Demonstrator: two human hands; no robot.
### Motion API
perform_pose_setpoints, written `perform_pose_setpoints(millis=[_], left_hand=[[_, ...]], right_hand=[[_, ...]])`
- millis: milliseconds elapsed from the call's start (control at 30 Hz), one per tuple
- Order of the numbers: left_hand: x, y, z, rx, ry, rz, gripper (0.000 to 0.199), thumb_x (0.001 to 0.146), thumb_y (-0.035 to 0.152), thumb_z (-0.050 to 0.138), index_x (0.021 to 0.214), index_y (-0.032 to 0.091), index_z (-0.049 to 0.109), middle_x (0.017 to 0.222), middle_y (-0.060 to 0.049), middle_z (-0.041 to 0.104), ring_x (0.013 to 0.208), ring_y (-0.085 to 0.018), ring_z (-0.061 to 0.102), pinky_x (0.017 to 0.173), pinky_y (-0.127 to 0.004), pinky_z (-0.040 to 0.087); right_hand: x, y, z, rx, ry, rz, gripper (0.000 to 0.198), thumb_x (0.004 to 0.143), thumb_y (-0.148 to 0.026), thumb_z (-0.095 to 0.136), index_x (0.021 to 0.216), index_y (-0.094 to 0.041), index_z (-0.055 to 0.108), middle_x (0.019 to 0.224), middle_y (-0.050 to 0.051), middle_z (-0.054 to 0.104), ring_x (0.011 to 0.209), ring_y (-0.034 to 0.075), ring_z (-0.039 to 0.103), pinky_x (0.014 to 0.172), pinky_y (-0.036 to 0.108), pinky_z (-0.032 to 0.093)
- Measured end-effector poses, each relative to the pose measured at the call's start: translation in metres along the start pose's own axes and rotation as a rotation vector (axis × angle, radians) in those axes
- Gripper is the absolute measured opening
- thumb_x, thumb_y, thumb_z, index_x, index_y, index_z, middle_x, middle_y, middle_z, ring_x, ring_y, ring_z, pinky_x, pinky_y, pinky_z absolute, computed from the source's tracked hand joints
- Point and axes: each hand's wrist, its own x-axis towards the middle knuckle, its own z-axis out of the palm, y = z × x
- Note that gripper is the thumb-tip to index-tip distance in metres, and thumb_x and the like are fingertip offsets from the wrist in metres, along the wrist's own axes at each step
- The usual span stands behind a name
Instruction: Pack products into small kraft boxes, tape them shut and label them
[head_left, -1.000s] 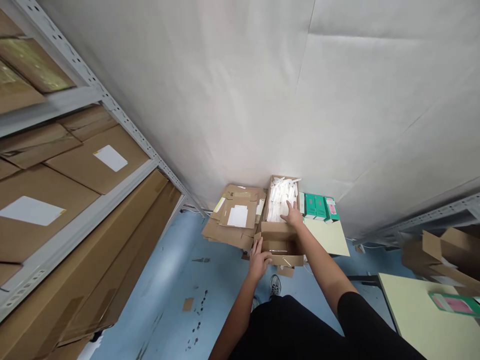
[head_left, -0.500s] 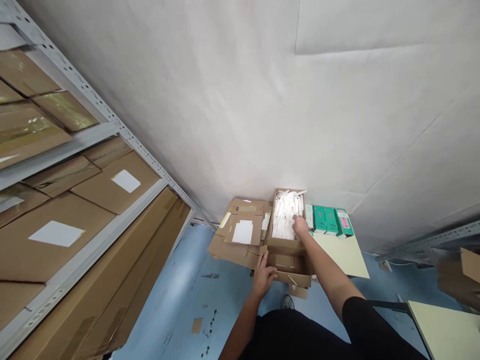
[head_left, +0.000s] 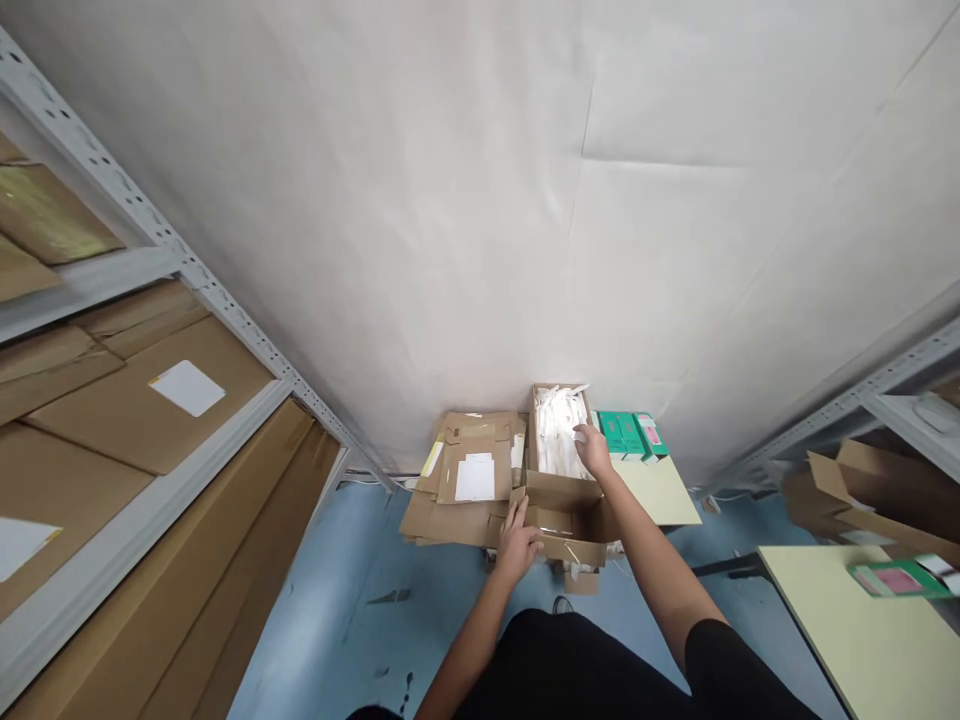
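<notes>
An open cardboard box point(head_left: 564, 492) stands on the floor against the white wall, filled with white plastic-wrapped items point(head_left: 556, 436). My right hand point(head_left: 594, 450) reaches into the box and rests on those white items; whether the fingers grip one is too small to tell. My left hand point(head_left: 517, 538) holds the box's near left flap. Both arms are bare below black sleeves.
Flattened cardboard point(head_left: 461, 475) lies stacked left of the box. Green and pink cartons point(head_left: 628, 436) sit on a small pale-green table point(head_left: 660, 490) to its right. Metal shelving point(head_left: 150, 400) with large boxes fills the left. Another pale-green table point(head_left: 855, 630) and shelving are at right.
The view has shifted slightly. My right hand stays on the white items in the box and my left hand stays on the near flap.
</notes>
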Motion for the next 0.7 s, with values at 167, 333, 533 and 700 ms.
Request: perform_pose_setpoints(millis=[167,333,533,700], left_hand=[[0.007,-0.013,-0.016,0.026,-0.013,0.052,0.021,0.083,0.012,0.075,0.098,0.024,0.083,0.175,-0.004,0.025,0.162,-0.035,0.022,0.126,-0.058,0.032],[0.021,-0.016,-0.025,0.034,-0.01,0.188,0.02,0.083,0.011,0.075,0.096,0.024,0.083,0.175,-0.003,0.028,0.16,-0.035,0.027,0.126,-0.053,0.036],[0.013,-0.003,-0.01,0.04,-0.005,0.288,0.021,0.084,0.012,0.074,0.098,0.025,0.083,0.174,-0.003,0.029,0.159,-0.036,0.029,0.125,-0.056,0.038],[0.004,0.014,0.014,0.027,-0.048,0.361,0.022,0.084,0.011,0.074,0.099,0.025,0.083,0.174,-0.002,0.029,0.16,-0.037,0.028,0.124,-0.058,0.039]], right_hand=[[-0.074,-0.022,0.001,0.039,0.104,-0.13,0.04,0.092,-0.014,0.049,0.126,-0.02,0.069,0.121,0.013,0.067,0.116,0.027,0.063,0.103,0.035,0.049],[-0.145,-0.016,0.041,0.024,-0.145,-0.192,0.039,0.082,-0.004,0.054,0.112,-0.021,0.072,0.104,0.007,0.069,0.092,0.021,0.065,0.087,0.031,0.052],[-0.173,0.004,0.051,0.006,-0.202,0.052,0.036,0.074,-0.001,0.058,0.102,-0.017,0.074,0.102,0.011,0.075,0.095,0.026,0.068,0.085,0.032,0.051],[-0.189,0.022,0.025,-0.016,-0.271,0.164,0.026,0.08,-0.029,0.076,0.104,-0.02,0.08,0.104,0.011,0.077,0.094,0.029,0.071,0.089,0.035,0.053]])
